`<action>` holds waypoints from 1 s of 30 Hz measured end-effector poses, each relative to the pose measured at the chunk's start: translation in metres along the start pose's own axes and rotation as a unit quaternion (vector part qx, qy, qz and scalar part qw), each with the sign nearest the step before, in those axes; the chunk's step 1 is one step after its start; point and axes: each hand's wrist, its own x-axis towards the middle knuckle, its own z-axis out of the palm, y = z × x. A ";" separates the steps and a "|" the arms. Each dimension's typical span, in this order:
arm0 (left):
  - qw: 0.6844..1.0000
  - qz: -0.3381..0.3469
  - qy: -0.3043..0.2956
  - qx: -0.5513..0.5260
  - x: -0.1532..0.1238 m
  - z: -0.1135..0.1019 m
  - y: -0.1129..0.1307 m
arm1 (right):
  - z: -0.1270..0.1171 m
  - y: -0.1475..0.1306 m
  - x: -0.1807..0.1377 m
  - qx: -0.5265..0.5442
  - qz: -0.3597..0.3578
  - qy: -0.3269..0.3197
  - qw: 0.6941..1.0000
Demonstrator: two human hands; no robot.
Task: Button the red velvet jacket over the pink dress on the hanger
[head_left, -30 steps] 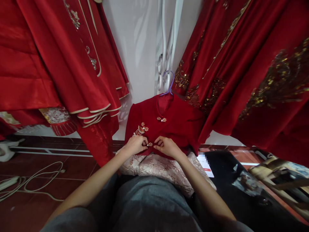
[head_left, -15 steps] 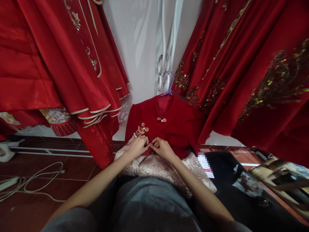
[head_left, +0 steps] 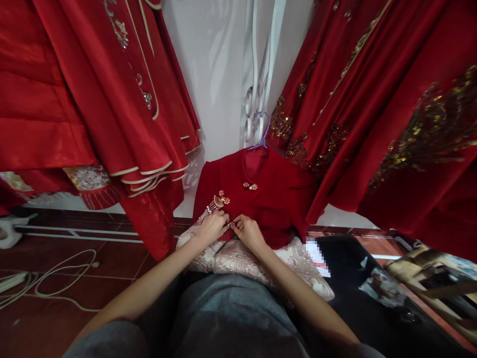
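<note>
A dark red garment (head_left: 278, 199) on a purple hanger (head_left: 261, 134) lies in front of me over a pale embroidered cloth (head_left: 253, 261). It carries a gold tasselled ornament (head_left: 218, 201) and a small pearl clasp (head_left: 250, 186) below the collar. My left hand (head_left: 211, 226) and my right hand (head_left: 248, 231) meet at the garment's lower front. Both pinch a small pearl clasp (head_left: 231, 224) between their fingertips.
Red embroidered robes hang at the left (head_left: 93, 94) and right (head_left: 380, 114), with a white wall (head_left: 216, 74) between. White cables (head_left: 48, 278) lie on the brown floor at the left. A black surface (head_left: 357, 293) with small items and a white card (head_left: 316, 253) sits at the right.
My two hands have drawn closer together over the small clasp, the right one shifting left. The garment itself has stayed in place.
</note>
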 end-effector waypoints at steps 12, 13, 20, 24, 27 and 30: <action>0.986 0.009 0.029 -0.166 0.003 0.002 -0.003 | -0.011 0.000 0.005 0.108 0.019 -0.026 0.994; 0.982 0.000 0.027 -0.187 0.003 0.002 -0.002 | -0.013 0.000 0.006 0.112 0.023 -0.027 0.993; 0.976 0.018 0.108 -0.190 0.006 -0.020 -0.002 | -0.048 0.000 0.011 0.126 0.028 -0.135 0.982; 0.964 0.014 0.233 -0.126 0.010 -0.032 -0.015 | -0.084 -0.003 0.011 0.149 0.024 -0.243 0.958; 0.970 0.041 0.236 -0.046 0.014 -0.033 -0.025 | -0.102 -0.010 0.010 0.148 0.018 -0.253 0.956; 0.971 0.061 0.231 -0.015 0.020 -0.032 -0.030 | -0.110 -0.016 0.008 0.140 0.005 -0.238 0.961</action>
